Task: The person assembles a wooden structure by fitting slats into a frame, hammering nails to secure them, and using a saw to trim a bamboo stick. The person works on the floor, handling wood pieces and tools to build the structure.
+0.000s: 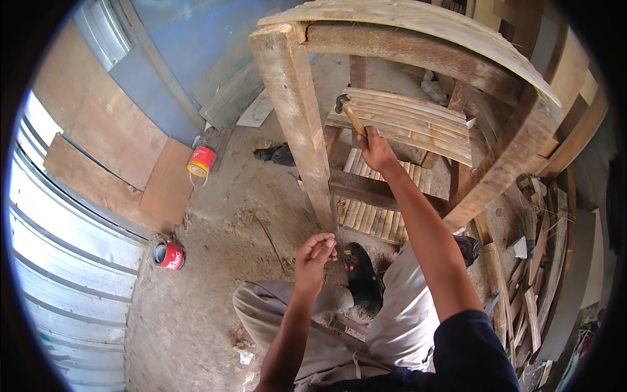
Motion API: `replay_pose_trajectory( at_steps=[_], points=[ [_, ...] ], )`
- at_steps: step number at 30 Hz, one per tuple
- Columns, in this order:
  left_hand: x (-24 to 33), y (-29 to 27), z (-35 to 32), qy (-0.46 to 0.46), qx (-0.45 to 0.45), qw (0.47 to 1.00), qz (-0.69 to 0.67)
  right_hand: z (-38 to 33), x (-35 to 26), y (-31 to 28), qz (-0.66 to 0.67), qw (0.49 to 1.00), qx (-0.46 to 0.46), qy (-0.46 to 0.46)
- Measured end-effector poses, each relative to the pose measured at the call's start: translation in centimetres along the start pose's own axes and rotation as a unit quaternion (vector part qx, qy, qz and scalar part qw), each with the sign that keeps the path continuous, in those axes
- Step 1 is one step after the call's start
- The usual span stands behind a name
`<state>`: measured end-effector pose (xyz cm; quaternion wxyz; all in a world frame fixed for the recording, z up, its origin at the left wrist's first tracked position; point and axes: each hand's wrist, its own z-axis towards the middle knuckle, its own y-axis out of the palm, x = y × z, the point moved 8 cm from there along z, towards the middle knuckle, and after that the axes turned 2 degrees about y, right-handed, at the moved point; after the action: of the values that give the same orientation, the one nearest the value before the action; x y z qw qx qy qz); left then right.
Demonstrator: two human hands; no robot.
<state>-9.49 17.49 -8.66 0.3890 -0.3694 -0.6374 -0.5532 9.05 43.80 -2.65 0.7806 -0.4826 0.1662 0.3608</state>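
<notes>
Hammering seems in hand, the next blow calling for steady aim: the left hand (pixel 313 256) curls narrow, its contents impossible to tell; beyond, the right hand (pixel 377 149) grips a wooden-handled, dark-headed hammer (pixel 354 119) before pale, uneven slats (pixel 418 124) within a rough, stained timber frame (pixel 287 98).

A hammer (pixel 354 120) is showing a dark head and honey-brown handle, a wooden frame (pixel 294 104) is wearing mottled browns, and slats (pixel 418 125) are forming pale tan stripes. Beige trousers (pixel 268 304) are contrasting with a black shoe (pixel 364 282) dotted red and yellow; a paint can (pixel 202 158) is flashing red and yellow.
</notes>
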Motion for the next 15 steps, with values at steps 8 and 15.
replay_pose_trajectory(
  at_steps=[8, 15],
  points=[
    [-1.1, 2.4, 1.8, 0.005, 0.002, 1.0, -0.012, -0.4, -0.1, 0.0, 0.0, 0.999, -0.035, 0.008],
    [-1.8, 3.1, 2.0, -0.013, -0.031, 0.998, 0.055, 0.1, -1.1, -0.3, -0.005, 0.996, 0.011, -0.084]
  ],
)
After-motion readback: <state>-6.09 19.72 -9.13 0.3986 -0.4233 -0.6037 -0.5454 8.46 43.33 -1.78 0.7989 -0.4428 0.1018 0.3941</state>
